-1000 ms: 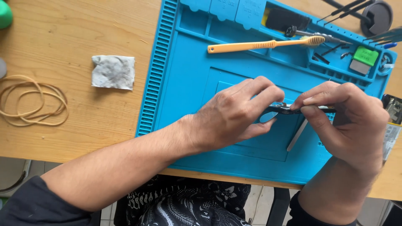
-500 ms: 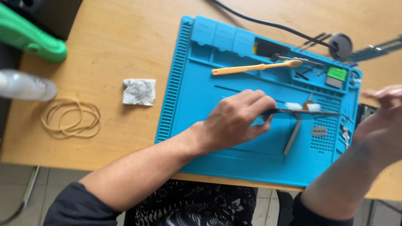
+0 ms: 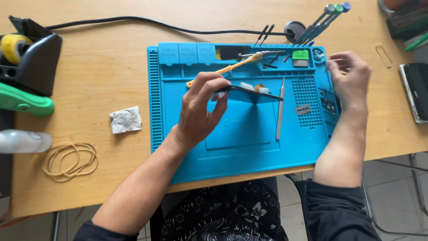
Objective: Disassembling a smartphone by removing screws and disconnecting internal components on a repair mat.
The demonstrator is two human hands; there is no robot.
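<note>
My left hand point(image 3: 200, 109) grips a thin dark phone-like panel point(image 3: 254, 93) by its left end and holds it edge-up over the blue work mat point(image 3: 178, 134). White and orange bits show along the panel's top side. My right hand point(image 3: 350, 76) hovers at the mat's right edge near small parts point(image 3: 329, 105), fingers loosely curled; whether it pinches something tiny I cannot tell. Silver tweezers point(image 3: 280, 109) lie on the mat between the hands.
An orange-handled brush point(image 3: 223, 70) lies at the mat's top. Screwdrivers point(image 3: 323, 20) stand at the back right, near a black cable point(image 3: 133, 22). A white wipe point(image 3: 125, 119), rubber bands point(image 3: 70, 160), a green tool point(image 3: 24, 105) and a dark phone point(image 3: 417, 89) lie on the wooden table.
My right hand let go of the panel and moved off to the mat's right edge. My left hand keeps holding the panel. The camera view pulled back and shifted.
</note>
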